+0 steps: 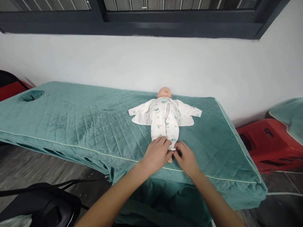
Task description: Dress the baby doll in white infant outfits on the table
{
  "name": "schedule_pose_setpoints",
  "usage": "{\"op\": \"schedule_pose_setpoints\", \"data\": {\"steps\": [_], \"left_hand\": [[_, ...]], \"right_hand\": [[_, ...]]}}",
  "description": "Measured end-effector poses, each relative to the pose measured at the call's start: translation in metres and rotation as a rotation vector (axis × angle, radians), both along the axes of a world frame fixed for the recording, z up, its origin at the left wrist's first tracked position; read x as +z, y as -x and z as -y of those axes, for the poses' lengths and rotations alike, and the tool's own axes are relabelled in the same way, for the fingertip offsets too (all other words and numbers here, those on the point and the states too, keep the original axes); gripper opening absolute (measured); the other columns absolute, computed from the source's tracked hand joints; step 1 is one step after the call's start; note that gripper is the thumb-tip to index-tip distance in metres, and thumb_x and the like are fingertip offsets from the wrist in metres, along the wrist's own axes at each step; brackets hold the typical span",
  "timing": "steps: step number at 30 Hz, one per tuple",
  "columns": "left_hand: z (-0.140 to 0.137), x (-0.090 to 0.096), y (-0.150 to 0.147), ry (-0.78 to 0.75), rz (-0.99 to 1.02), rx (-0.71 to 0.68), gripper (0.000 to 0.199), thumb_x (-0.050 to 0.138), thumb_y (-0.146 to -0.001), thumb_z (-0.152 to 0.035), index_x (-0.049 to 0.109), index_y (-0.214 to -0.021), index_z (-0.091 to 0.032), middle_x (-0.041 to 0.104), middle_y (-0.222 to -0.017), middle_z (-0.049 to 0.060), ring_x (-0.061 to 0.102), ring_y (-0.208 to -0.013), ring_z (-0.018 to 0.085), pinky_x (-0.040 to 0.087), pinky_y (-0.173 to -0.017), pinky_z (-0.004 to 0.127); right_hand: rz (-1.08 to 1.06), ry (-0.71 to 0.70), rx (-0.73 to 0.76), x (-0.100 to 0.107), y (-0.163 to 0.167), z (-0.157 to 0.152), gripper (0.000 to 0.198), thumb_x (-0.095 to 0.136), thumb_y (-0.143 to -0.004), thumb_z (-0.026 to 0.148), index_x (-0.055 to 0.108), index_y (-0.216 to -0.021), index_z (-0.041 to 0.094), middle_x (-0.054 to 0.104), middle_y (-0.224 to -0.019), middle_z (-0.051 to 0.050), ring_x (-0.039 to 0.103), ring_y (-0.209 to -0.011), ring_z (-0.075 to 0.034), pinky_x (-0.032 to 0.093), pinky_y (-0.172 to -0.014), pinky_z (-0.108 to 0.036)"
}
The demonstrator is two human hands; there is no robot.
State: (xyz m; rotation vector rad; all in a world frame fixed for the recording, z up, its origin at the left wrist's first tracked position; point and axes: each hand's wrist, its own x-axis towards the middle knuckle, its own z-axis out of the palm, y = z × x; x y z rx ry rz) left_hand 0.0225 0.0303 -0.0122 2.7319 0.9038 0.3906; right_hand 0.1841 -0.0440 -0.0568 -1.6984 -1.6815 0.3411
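Observation:
A baby doll [165, 92] lies on its back, head toward the wall, in a white printed baby jacket [142, 113] with its sleeves spread to both sides. White printed baby pants [159, 126] cover its legs. My left hand [158, 152] is closed at the lower end of the pants, its fingers over the doll's feet. Beside it my right hand [188, 158] pinches the cuff of the pant leg on the right. A bit of the doll's foot [170, 160] shows between my hands; the rest is hidden by my fingers.
The doll lies near the right end of a padded bed with a green quilted cover [99, 116]; a face hole [32, 95] is at its left end. A white wall [106, 63] runs behind it. A red plastic stool [272, 142] stands right, a black bag [40, 201] lower left.

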Motion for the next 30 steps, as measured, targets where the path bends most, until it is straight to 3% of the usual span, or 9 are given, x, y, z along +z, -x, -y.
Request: {"op": "schedule_pose_setpoints", "data": {"steps": [3,8,15,19,24,30], "left_hand": [[-0.002,-0.001,-0.001,0.018,0.046,0.023,0.012,0.059,-0.093,-0.029,0.057,-0.101,-0.021,0.062,-0.101,0.006,0.059,-0.099,0.024,0.05,-0.082,0.038],[-0.001,-0.001,-0.002,0.057,0.15,0.07,0.011,0.055,-0.089,-0.014,0.057,-0.096,-0.021,0.064,-0.094,0.003,0.06,-0.09,0.02,0.049,-0.078,0.034],[0.021,-0.015,0.016,-0.041,0.293,-0.028,0.01,0.05,-0.094,-0.015,0.058,-0.096,-0.02,0.066,-0.092,0.004,0.062,-0.091,0.02,0.051,-0.08,0.035],[0.031,-0.023,0.022,-0.11,0.279,-0.045,0.013,0.048,-0.094,-0.014,0.059,-0.099,-0.019,0.067,-0.095,0.006,0.062,-0.096,0.022,0.051,-0.085,0.038],[0.031,-0.027,0.025,-0.134,0.197,-0.052,0.012,0.048,-0.096,-0.018,0.06,-0.098,-0.019,0.066,-0.094,0.007,0.06,-0.094,0.023,0.049,-0.08,0.04],[0.025,-0.025,0.034,-0.103,0.274,-0.005,0.019,0.05,-0.097,-0.021,0.058,-0.113,-0.018,0.065,-0.107,0.009,0.058,-0.101,0.023,0.05,-0.086,0.04]], "right_hand": [[-0.081,-0.074,0.046,0.02,-0.003,0.001,0.012,0.048,-0.093,0.013,0.057,-0.093,0.021,0.061,-0.091,-0.004,0.058,-0.087,-0.019,0.047,-0.078,-0.033],[0.0,-0.1,0.148,0.043,-0.009,0.006,0.014,0.05,-0.095,0.014,0.061,-0.098,0.021,0.063,-0.093,-0.004,0.058,-0.09,-0.018,0.047,-0.08,-0.033],[0.103,-0.067,0.247,0.042,-0.017,0.026,0.014,0.052,-0.095,0.012,0.062,-0.097,0.021,0.063,-0.093,-0.005,0.059,-0.088,-0.019,0.048,-0.078,-0.033],[0.133,0.002,0.273,0.039,-0.017,0.035,0.014,0.05,-0.096,0.014,0.062,-0.097,0.022,0.063,-0.092,-0.004,0.06,-0.088,-0.019,0.049,-0.078,-0.033],[0.105,0.106,0.275,0.03,-0.021,0.034,0.013,0.049,-0.098,0.015,0.061,-0.096,0.022,0.063,-0.095,-0.004,0.061,-0.088,-0.018,0.049,-0.077,-0.032],[-0.017,0.135,0.288,0.037,-0.025,0.026,0.014,0.051,-0.101,0.025,0.061,-0.094,0.022,0.063,-0.093,-0.004,0.062,-0.087,-0.017,0.05,-0.075,-0.03]]}}
